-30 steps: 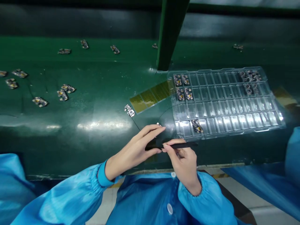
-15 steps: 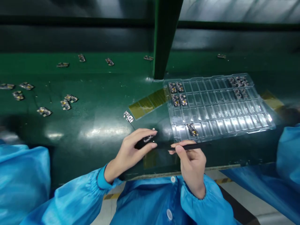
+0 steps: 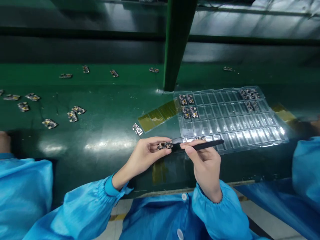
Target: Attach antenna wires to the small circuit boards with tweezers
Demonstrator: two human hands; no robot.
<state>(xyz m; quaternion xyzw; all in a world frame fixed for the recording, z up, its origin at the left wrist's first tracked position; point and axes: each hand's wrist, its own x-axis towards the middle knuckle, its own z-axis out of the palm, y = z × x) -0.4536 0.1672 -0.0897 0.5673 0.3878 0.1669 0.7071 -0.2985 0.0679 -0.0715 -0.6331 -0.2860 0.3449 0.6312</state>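
Observation:
My left hand [image 3: 147, 151] pinches a small circuit board [image 3: 165, 145] by its edges between thumb and fingers, over the green bench. Held like a pen in my right hand [image 3: 205, 163] is a pair of black tweezers [image 3: 210, 144], its tip end pointing left toward that board. Whether the tip touches the board I cannot tell. A loose circuit board [image 3: 137, 129] lies just beyond my left fingers. Behind my right hand stands a clear plastic tray [image 3: 225, 118] with boards in some pockets; one near its front is mostly hidden by the hand and tweezers.
Amber film strips [image 3: 157, 116] lie left of the tray, another amber piece [image 3: 283, 111] at its right. Several boards [image 3: 72, 116] are scattered at left and along the back. A green post [image 3: 176, 46] rises behind the tray. Blue sleeves of other people [image 3: 25, 193] show at both sides.
My left fingers have drawn closer around the circuit board. My right hand has tilted the tweezers up at the outer end, and their tip is nearer the board. The camera view has shifted slightly.

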